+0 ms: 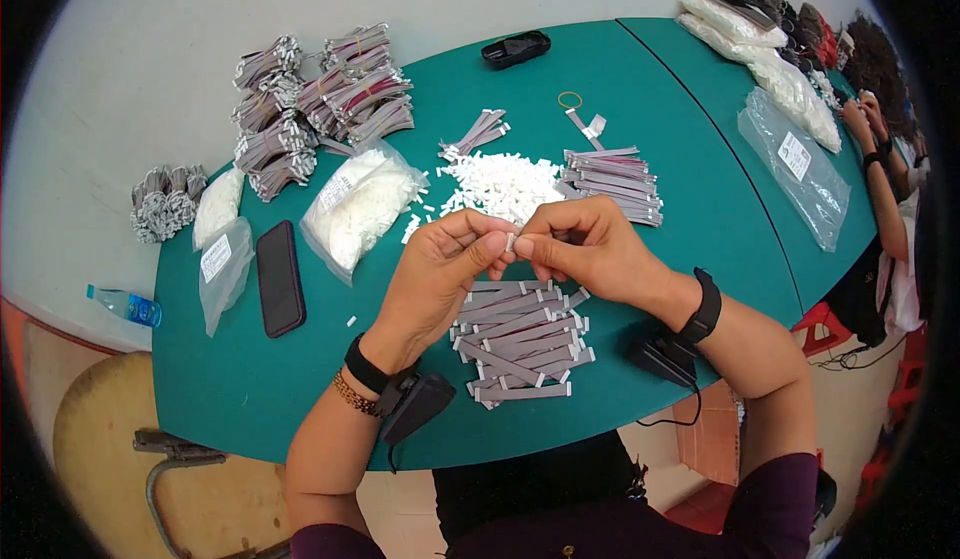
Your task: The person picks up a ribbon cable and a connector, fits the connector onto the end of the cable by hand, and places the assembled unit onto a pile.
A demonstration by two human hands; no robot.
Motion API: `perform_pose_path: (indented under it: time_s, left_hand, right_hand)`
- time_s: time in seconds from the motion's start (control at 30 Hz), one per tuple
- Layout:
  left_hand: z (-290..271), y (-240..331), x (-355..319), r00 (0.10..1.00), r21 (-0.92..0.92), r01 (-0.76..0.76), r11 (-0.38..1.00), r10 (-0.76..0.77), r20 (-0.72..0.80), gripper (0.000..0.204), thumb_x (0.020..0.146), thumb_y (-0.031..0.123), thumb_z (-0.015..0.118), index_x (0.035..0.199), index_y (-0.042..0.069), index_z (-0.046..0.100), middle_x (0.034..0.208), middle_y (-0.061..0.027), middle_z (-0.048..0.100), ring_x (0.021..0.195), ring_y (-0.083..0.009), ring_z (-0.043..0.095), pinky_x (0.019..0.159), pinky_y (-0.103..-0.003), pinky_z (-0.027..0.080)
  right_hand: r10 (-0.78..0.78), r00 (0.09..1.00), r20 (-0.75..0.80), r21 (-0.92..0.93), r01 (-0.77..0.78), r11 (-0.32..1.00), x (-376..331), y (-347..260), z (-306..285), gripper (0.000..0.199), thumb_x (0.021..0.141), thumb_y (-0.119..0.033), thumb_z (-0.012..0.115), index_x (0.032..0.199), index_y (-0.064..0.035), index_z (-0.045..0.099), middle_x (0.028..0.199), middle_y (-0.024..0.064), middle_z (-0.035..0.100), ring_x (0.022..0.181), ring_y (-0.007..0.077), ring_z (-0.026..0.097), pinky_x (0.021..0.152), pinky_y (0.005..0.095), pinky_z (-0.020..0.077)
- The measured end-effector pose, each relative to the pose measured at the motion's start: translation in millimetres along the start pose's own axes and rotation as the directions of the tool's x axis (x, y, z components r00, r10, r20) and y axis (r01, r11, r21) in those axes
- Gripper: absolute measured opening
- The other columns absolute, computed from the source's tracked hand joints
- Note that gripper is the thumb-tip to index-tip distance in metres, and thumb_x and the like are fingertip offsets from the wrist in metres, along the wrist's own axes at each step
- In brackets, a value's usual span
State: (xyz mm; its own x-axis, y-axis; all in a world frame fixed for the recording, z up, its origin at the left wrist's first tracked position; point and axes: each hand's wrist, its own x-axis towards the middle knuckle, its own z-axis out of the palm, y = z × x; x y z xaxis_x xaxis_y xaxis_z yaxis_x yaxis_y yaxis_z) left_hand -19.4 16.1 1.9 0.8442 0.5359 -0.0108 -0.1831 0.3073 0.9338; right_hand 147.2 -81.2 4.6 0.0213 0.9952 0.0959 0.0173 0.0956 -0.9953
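Note:
My left hand (pixel 447 269) and my right hand (pixel 597 259) meet over the middle of the table, thumbs and forefingers pinched together. Between the fingertips shows a small white connector (pixel 511 243), gripped from both sides; my fingers hide most of it, and I cannot tell whether a cable hangs from it. Just beyond my hands spreads a heap of loose white connectors (pixel 505 187). Below them lies a pile of grey flat ribbon cables (pixel 520 344) with white ends. A neater stack of ribbon cables (pixel 612 184) sits by my right hand.
Bundled cables (pixel 355 89) are heaped at the back left. Nearby lie a bag of white connectors (pixel 360 204) and a dark phone (pixel 281 279). A black case (pixel 516 50) is at the back. At the right, another person's hands (pixel 862 119) work beside plastic bags (pixel 795 174).

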Motion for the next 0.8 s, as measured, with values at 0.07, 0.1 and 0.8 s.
perform_pose_path:
  time_s: [0.07, 0.1, 0.8]
  left_hand:
    - [-0.3, -0.3, 0.0, 1.000, -0.016, 0.004, 1.000, -0.004, 0.005, 0.016, 0.087, 0.012, 0.059, 0.098, 0.000, 0.058, 0.082, -0.0032, 0.060, 0.073, -0.0090, 0.053, 0.065, -0.021, 0.042]
    - [-0.1, -0.2, 0.0, 1.000, -0.016, 0.004, 1.000, -0.004, 0.006, 0.016, 0.087, 0.012, 0.059, 0.098, 0.000, 0.058, 0.082, -0.0032, 0.060, 0.073, -0.0090, 0.053, 0.065, -0.021, 0.042]
    - [8.2, -0.3, -0.3, 0.977, 0.336, -0.164, 0.927, 0.199, -0.071, 0.013, 0.085, 0.011, 0.061, 0.093, 0.000, 0.061, 0.083, -0.0033, 0.062, 0.071, -0.0066, 0.053, 0.064, -0.019, 0.042]
  right_hand:
    - [-0.002, 1.000, -0.004, 0.005, 0.002, 1.000, -0.1, 0.0, 0.2, 0.016, 0.087, -0.016, 0.060, 0.080, -0.0030, 0.064, 0.059, -0.0008, 0.056, 0.051, 0.0020, 0.046, 0.045, 0.0173, 0.0340]
    - [-0.002, 1.000, -0.005, 0.005, 0.002, 1.000, 0.0, 0.3, 0.1, 0.016, 0.087, -0.016, 0.060, 0.080, -0.0030, 0.064, 0.059, -0.0008, 0.056, 0.051, 0.0020, 0.046, 0.045, 0.0173, 0.0340]
    - [0.078, 0.995, 0.067, 0.045, -0.081, 0.996, 4.2, 2.3, -4.6, 0.018, 0.088, -0.018, 0.058, 0.077, -0.0032, 0.061, 0.059, -0.0007, 0.055, 0.049, 0.0022, 0.045, 0.044, 0.0173, 0.0330]
